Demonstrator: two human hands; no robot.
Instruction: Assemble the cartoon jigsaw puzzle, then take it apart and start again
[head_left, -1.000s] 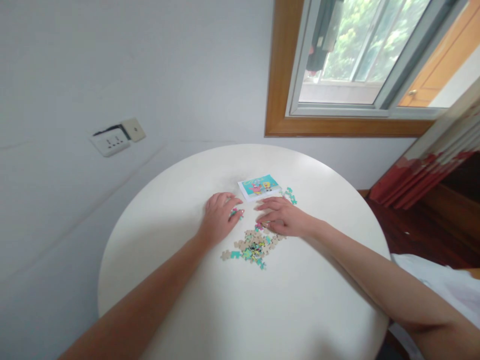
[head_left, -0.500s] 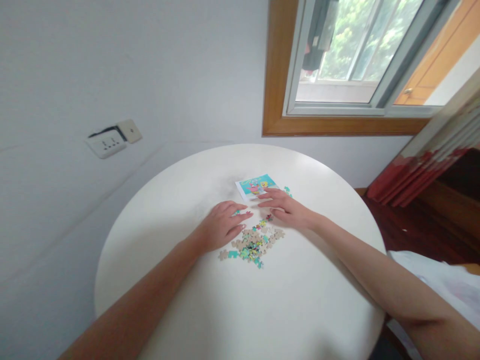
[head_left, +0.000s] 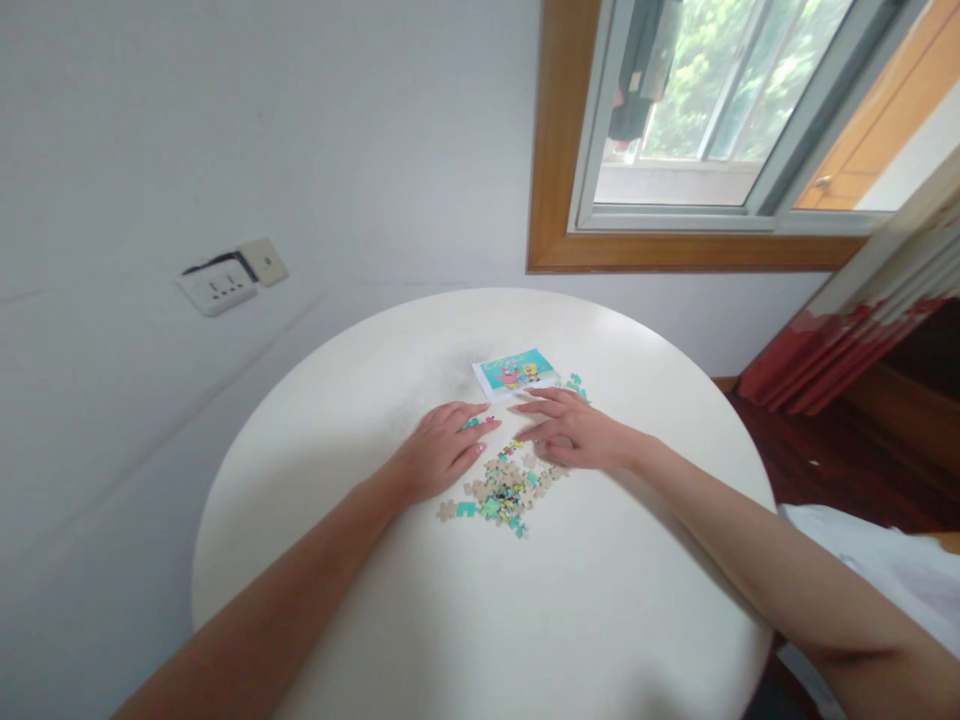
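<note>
A heap of small jigsaw pieces [head_left: 504,490], beige, teal and pink, lies near the middle of the round white table [head_left: 375,400]. My left hand [head_left: 441,450] rests flat at the heap's left, fingers stretched out over a teal piece. My right hand [head_left: 571,432] lies palm down at the heap's upper right, fingers spread and pointing left, touching the pieces. A small picture card [head_left: 516,372] with a cartoon on teal sits just beyond both hands. A few loose teal pieces [head_left: 576,384] lie right of the card.
The table stands against a white wall with a socket plate [head_left: 216,284] at the left. A wood-framed window [head_left: 675,140] is behind it. A red and white curtain [head_left: 847,340] and dark wooden floor lie to the right.
My left hand slid down and right toward the heap and flattened out. My right hand shifted a little over the heap's top edge, and pieces near it moved slightly.
</note>
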